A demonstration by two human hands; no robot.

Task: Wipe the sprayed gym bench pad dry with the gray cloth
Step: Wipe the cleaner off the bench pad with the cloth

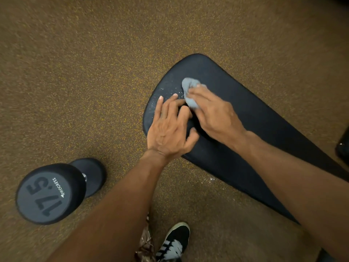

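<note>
A black gym bench pad [251, 118] runs from the middle of the view toward the right edge, narrowing as it goes. Small white droplets speckle its wide end near the left rim. My right hand [217, 118] presses a bunched gray cloth [189, 91] onto the pad, fingers closed over the cloth. My left hand [170, 127] lies flat on the pad beside it, fingers spread, holding nothing; its fingertips almost touch the cloth.
A black dumbbell [51, 191] marked 75 lies on the speckled brown rubber floor [94, 72] at the lower left. My shoe [174, 242] is at the bottom edge. A dark object [343, 146] sits at the right edge.
</note>
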